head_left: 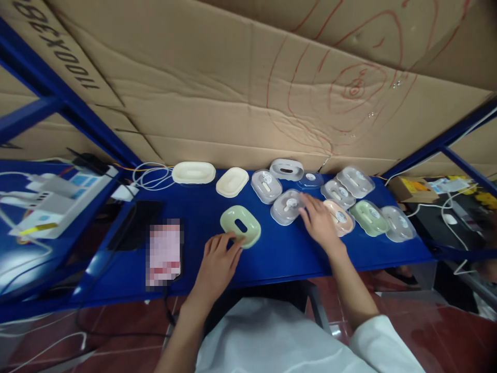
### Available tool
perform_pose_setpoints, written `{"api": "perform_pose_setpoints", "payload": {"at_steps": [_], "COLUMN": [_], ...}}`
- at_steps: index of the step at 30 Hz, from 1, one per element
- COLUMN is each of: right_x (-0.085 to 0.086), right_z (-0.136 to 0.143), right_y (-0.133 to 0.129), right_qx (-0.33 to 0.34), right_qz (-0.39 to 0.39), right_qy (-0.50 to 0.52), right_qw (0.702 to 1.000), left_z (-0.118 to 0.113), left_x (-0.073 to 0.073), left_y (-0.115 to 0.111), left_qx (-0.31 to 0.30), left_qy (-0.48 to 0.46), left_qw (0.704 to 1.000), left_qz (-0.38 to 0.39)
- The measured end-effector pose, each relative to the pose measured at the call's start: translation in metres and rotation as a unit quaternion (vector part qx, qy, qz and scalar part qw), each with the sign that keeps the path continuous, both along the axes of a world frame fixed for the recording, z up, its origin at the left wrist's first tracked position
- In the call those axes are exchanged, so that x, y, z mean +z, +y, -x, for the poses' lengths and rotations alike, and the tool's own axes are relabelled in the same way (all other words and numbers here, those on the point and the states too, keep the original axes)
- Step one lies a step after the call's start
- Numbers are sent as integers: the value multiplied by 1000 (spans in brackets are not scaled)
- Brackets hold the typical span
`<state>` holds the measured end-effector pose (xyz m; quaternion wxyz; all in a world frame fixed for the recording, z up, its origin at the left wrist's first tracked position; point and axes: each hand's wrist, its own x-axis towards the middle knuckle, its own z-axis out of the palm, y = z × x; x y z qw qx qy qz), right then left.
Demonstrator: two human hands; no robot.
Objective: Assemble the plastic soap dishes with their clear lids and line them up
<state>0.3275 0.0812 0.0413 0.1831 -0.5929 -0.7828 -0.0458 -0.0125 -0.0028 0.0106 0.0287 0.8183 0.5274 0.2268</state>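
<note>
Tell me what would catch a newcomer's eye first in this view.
Probably the hand-drawn red rings on the cardboard behind the blue tabletop. Next, the clear-covered oval containers clustered on its right half. Left of them, the left hand touches an open green oval dish.

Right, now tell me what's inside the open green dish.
The green dish has an oval slot showing dark blue, and no loose item visible. The left hand covers part of its near edge; anything beneath those fingers is hidden.
</note>
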Motion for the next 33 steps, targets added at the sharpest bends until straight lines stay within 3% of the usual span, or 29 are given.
{"api": "perform_pose_setpoints", "payload": {"at_steps": [5,7,9,12,16,19,22,25,29,33], "right_x": [25,27,28,31,31,20,6,-1,6,16], "right_z": [11,18,24,31,44,61,76,82,96,142], "right_y": [105,130,138,120,51,-6,-38,-38,-14,21], "right_qx": [-44,-49,-41,-9,73,189,240,240,229,265], "right_qz": [-20,4,36,33,-56,-90,-74,-6,37,36], "right_qy": [-27,-32,-17,21,-9,-90,-130,-138,-123,-74], "right_qw": [998,998,998,999,996,974,959,961,965,961], "left_z": [-14,-23,-29,-30,-20,-11,-2,4,3,-7], "left_x": [-3,-3,-2,0,1,0,-1,-3,-7,-10], "left_y": [-41,-50,-54,-52,-38,-26,-22,-27,-43,-57], "left_qx": [-51,-53,-47,-36,-31,-9,26,50,41,48], "left_qy": [-24,-28,-31,-28,-14,-13,-14,-21,-48,-68], "left_qw": [998,998,998,999,999,1000,1000,999,998,996], "left_qz": [12,12,15,14,17,15,9,2,-22,-34]}}
